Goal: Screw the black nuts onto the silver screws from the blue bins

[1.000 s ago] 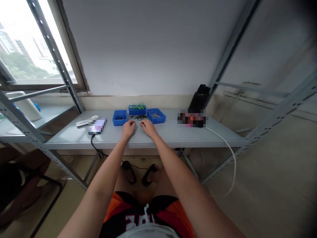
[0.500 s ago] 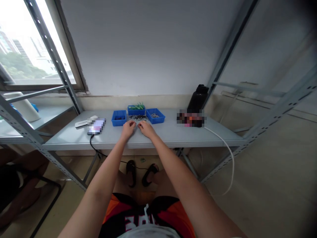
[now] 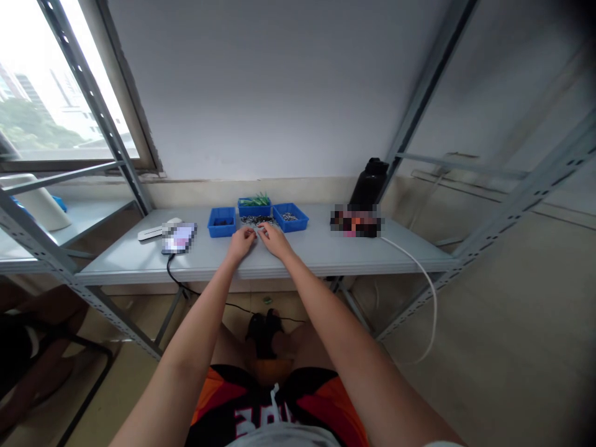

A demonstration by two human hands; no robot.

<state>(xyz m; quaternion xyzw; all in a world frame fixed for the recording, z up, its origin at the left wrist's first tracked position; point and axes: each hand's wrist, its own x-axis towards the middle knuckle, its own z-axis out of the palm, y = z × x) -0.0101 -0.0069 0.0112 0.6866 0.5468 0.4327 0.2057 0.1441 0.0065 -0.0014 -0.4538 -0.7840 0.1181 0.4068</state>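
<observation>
My left hand (image 3: 242, 243) rests near the front of the grey table, its fingers pinched together; whatever they hold is too small to make out. Close beside it, my right hand (image 3: 274, 239) is also closed at the fingertips, on something I cannot make out. Just beyond the fingers lies a loose pile of small dark and silvery pieces (image 3: 257, 220). Around that pile stand a blue bin (image 3: 222, 231) with dark small parts, a blue bin (image 3: 254, 211) with green strips, and a blue bin (image 3: 298, 225) with small silvery parts.
At the left of the table (image 3: 139, 261) lie a phone (image 3: 180, 237) with a black cable and a white device (image 3: 151, 233). A black bottle (image 3: 369, 185) stands at the right, behind a blurred dark and orange item (image 3: 356, 222) with a white cable (image 3: 436, 304). Metal shelf posts flank the table.
My right fingertips have moved slightly up and away from me, towards the pile. My left hand stays nearly in place. My feet have drawn together under the table.
</observation>
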